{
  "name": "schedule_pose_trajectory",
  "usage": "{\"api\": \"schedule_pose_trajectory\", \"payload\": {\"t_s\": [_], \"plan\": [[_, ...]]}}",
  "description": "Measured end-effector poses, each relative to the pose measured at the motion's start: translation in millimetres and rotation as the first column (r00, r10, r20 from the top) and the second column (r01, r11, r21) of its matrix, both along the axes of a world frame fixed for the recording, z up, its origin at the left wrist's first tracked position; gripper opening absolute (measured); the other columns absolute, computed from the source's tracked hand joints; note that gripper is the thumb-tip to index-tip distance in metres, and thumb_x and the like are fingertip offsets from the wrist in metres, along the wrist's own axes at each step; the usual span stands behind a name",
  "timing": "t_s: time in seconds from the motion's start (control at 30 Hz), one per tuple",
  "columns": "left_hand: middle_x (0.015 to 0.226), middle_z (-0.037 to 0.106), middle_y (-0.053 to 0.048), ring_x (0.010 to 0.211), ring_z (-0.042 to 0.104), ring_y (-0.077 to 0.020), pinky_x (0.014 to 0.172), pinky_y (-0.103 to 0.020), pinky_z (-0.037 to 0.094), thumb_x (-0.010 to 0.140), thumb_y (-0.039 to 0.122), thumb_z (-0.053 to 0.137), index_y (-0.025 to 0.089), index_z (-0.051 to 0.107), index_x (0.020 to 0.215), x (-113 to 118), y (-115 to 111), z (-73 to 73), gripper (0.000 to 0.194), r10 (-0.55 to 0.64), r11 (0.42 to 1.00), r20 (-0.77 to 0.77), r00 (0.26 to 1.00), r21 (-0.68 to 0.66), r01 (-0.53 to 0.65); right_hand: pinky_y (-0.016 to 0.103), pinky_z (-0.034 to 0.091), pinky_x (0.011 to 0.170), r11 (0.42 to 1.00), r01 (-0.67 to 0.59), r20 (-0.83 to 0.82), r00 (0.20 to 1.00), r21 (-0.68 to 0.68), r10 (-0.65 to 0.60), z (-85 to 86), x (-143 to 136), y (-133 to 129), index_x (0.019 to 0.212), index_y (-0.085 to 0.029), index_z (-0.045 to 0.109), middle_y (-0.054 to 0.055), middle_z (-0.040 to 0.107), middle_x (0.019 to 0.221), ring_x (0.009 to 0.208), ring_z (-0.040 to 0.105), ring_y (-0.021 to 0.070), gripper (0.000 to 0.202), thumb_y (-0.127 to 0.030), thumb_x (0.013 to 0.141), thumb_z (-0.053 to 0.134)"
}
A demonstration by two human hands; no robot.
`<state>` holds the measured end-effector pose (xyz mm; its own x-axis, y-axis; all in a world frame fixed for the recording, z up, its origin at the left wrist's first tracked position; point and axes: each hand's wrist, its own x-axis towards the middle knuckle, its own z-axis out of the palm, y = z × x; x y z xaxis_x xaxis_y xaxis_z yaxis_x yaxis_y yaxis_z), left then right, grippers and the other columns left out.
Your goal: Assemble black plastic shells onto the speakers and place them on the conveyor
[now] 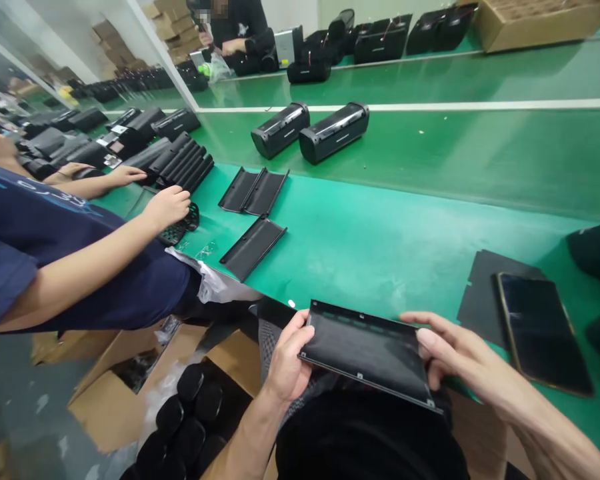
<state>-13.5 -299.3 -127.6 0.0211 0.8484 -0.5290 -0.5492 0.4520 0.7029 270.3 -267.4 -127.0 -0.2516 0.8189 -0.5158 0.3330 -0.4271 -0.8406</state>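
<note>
A black curved plastic panel [367, 353], its hollow side up and small tabs along its long edges, is held over my lap at the bench's near edge. My left hand [289, 357] grips its left end, with the thumb on top. At the right end, my right hand [457, 353] pinches the panel between thumb and fingers, the index finger stretched along the far edge. Similar black panels lie on the green mat to the left: a pair side by side [255, 190] and a single one [253, 248] nearer me.
A phone [543, 330] overlaps a black sheet [480, 290] on the right. Two black speakers [334, 135] stand on the green conveyor [455, 147]. At left, a co-worker's hand [167, 208] is near stacked panels [185, 163]. Open cartons [100, 407] with black parts sit below.
</note>
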Motion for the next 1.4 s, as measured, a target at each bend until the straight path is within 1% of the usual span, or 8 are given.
{"api": "schedule_pose_trajectory", "payload": {"t_s": [0.17,0.27,0.37,0.63,0.87,1.07,1.23,1.4], "plan": [[0.087,0.077,-0.005,0.075,0.076,-0.0213,0.061,-0.025,0.056,0.089,0.04,0.074,0.016,0.065,0.118,-2,-9,2.2,0.039,-0.074,0.997,-0.045,0.996,0.029,0.076,0.038,0.043,0.062,0.999,0.015,-0.006,1.0,-0.036,-0.015,-11.6,-4,-7,0.139,-0.011,0.06,-0.004,0.057,0.042,0.047,0.061,0.025,0.09,-0.086,0.089,0.056],[0.072,0.075,-0.004,0.053,0.074,-0.0234,0.041,-0.025,0.053,0.097,0.05,0.064,0.018,0.055,0.127,-6,-13,0.5,0.044,-0.229,0.973,-0.041,0.972,0.01,0.23,0.036,0.04,0.06,0.999,0.01,0.0,1.0,-0.039,-0.01,-10.5,-5,-4,0.135,-0.011,0.062,-0.003,0.058,0.04,0.045,0.056,0.0226,0.088,-0.086,0.088,0.056],[0.066,0.073,-0.003,0.047,0.073,-0.0231,0.036,-0.022,0.052,0.097,0.047,0.065,0.017,0.051,0.125,-9,-16,-2.0,0.044,-0.249,0.968,-0.039,0.968,0.004,0.249,0.033,0.037,0.057,0.998,0.008,-0.008,1.0,-0.055,-0.009,-11.6,-2,-4,0.136,-0.012,0.06,-0.004,0.057,0.041,0.045,0.054,0.0205,0.087,-0.085,0.089,0.056],[0.069,0.077,-0.005,0.054,0.077,-0.0232,0.043,-0.022,0.058,0.099,0.046,0.068,0.017,0.053,0.122,-7,-21,-2.2,0.04,-0.268,0.96,-0.017,0.963,0.072,0.269,0.03,0.034,0.055,0.999,0.003,0.001,1.0,-0.042,-0.003,-11.8,1,-8,0.136,-0.014,0.059,-0.007,0.052,0.047,0.048,0.05,0.0173,0.08,-0.082,0.093,0.055],[0.079,0.082,-0.009,0.065,0.082,-0.026,0.052,-0.025,0.064,0.102,0.04,0.067,0.016,0.048,0.131,-17,-24,-12.5,0.042,-0.346,0.922,0.04,0.937,0.201,0.332,0.028,0.047,0.057,0.992,0.108,-0.021,0.994,0.072,-0.107,-7.6,11,-17,0.132,-0.022,0.068,-0.001,0.059,0.078,0.063,0.055,0.016,0.064,-0.07,0.091,0.072],[0.087,0.084,-0.01,0.072,0.083,-0.0261,0.057,-0.026,0.065,0.103,0.032,0.067,0.016,0.045,0.14,-21,-24,-19.0,0.047,-0.401,0.885,0.049,0.915,0.28,0.373,0.027,0.05,0.058,0.983,0.112,0.017,0.993,0.143,-0.116,-6.5,15,-20,0.123,-0.025,0.075,-0.001,0.058,0.078,0.064,0.057,0.016,0.053,-0.067,0.09,0.076],[0.089,0.084,-0.01,0.072,0.083,-0.0258,0.06,-0.027,0.065,0.104,0.033,0.067,0.016,0.045,0.143,-19,-24,-19.3,0.048,-0.396,0.879,0.021,0.918,0.296,0.373,0.027,0.052,0.056,0.987,0.135,-0.04,0.99,0.083,-0.132,-4.9,16,-18,0.125,-0.023,0.069,-0.001,0.061,0.081,0.06,0.057,0.0148,0.063,-0.071,0.086,0.078],[0.084,0.083,-0.009,0.071,0.083,-0.0252,0.063,-0.028,0.064,0.105,0.033,0.064,0.016,0.045,0.141,-20,-23,-24.1,0.043,-0.391,0.869,0.018,0.92,0.335,0.363,0.023,0.045,0.053,0.995,0.101,-0.123,0.987,-0.012,-0.102,-15.5,20,-22,0.105,-0.023,0.062,-0.005,0.053,0.073,0.054,0.051,0.0103,0.047,-0.066,0.092,0.076]]}}
